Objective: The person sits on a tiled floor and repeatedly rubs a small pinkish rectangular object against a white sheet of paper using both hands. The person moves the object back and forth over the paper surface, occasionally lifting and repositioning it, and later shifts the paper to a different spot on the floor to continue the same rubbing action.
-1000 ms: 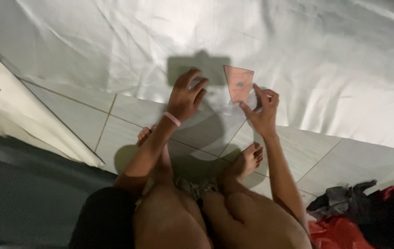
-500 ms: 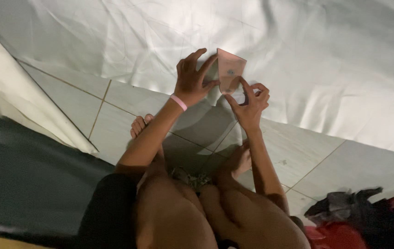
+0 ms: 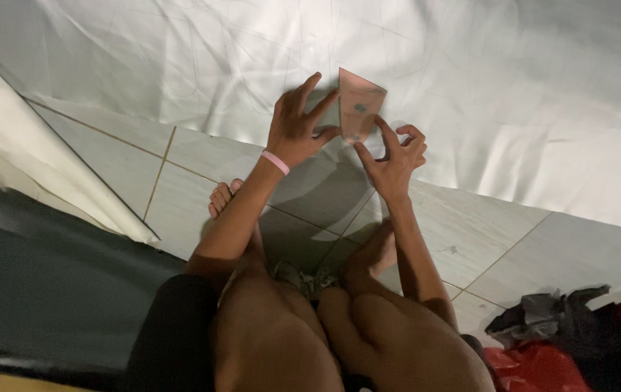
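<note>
Holding a small pinkish-brown rectangular card (image 3: 360,106) up between both hands: left hand (image 3: 297,131), fingers spread, gripping its left edge; right hand (image 3: 392,160) pinching its lower edge from below. Beyond the hands, a wrinkled white sheet (image 3: 513,80); beneath them, pale floor tiles (image 3: 201,156).

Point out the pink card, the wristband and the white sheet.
pink card (image 3: 360,107), head view, middle of its face.
wristband (image 3: 275,162), head view, pink band on the left wrist.
white sheet (image 3: 513,94), head view, bare creased stretch right of the hands.
</note>
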